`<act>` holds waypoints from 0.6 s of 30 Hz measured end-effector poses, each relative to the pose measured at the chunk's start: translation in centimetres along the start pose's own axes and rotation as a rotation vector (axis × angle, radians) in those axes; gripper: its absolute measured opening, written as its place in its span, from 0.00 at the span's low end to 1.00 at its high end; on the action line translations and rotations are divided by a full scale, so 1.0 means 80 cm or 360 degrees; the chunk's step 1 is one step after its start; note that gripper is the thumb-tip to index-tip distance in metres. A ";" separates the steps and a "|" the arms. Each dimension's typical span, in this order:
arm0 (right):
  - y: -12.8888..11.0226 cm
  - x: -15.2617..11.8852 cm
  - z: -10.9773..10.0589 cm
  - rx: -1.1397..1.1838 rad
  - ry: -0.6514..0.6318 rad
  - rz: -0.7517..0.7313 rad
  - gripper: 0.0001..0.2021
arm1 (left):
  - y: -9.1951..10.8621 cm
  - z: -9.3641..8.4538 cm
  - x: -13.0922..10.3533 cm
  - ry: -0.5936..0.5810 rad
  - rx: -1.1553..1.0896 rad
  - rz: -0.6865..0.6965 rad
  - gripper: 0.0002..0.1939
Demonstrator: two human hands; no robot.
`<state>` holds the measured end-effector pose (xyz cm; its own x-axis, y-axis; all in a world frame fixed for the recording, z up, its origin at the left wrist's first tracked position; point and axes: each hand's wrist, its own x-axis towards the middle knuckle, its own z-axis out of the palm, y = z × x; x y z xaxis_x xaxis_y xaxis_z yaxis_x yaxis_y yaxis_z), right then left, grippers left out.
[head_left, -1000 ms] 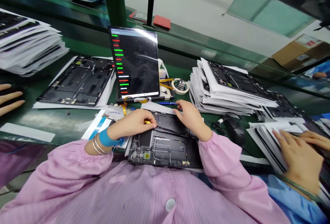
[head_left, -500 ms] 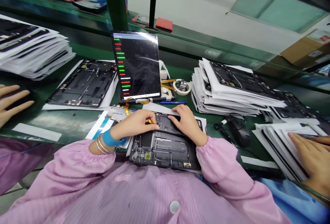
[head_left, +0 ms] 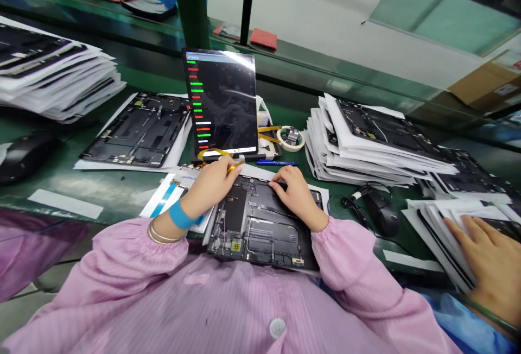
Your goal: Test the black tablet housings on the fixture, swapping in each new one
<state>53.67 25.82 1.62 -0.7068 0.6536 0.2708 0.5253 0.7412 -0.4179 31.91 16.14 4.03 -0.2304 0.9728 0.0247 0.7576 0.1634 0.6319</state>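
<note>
A black device housing [head_left: 271,232] lies in front of me with its inner side up, on white sheets. My left hand [head_left: 214,183], with a blue band at the wrist, pinches an orange flex cable [head_left: 235,166] above the housing's upper left corner. My right hand [head_left: 293,190] rests at the housing's upper edge with its fingers curled and a little apart, holding nothing I can see. Just behind stands a lit tablet screen [head_left: 223,104] with rows of coloured text; a second orange cable loops at its lower edge.
Stacks of housings and white sheets stand at left [head_left: 61,85] and right [head_left: 366,153]. Another housing [head_left: 140,131] lies left of the screen. Tape roll [head_left: 290,138], blue pen [head_left: 277,163] and black mouse [head_left: 380,213] are nearby. Another person's hand [head_left: 488,256] is at far right.
My left hand has moved up and left, off the housing's middle to the cable near the screen. My right hand has barely moved. The other person's hand at far left has gone from view.
</note>
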 end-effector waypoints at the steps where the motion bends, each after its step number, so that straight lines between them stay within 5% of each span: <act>1: 0.001 0.003 0.000 -0.0007 -0.0031 0.0006 0.05 | 0.001 -0.001 0.000 -0.0006 0.0017 -0.0035 0.10; 5: 0.006 0.012 -0.004 -0.0112 -0.0175 0.0008 0.06 | 0.001 -0.002 -0.001 0.0000 0.0030 -0.0083 0.10; 10: 0.015 0.018 -0.010 -0.0161 -0.0121 0.0150 0.05 | -0.004 -0.001 -0.001 0.0068 -0.0077 -0.0062 0.08; 18: 0.016 0.030 -0.018 0.0109 -0.0304 0.0203 0.09 | -0.015 0.004 0.007 0.0279 -0.0498 -0.0053 0.11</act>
<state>53.30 28.57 3.01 -0.7171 0.6955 0.0455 0.5873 0.6381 -0.4980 31.03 16.52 3.04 -0.3736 0.9204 0.1154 0.5304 0.1098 0.8406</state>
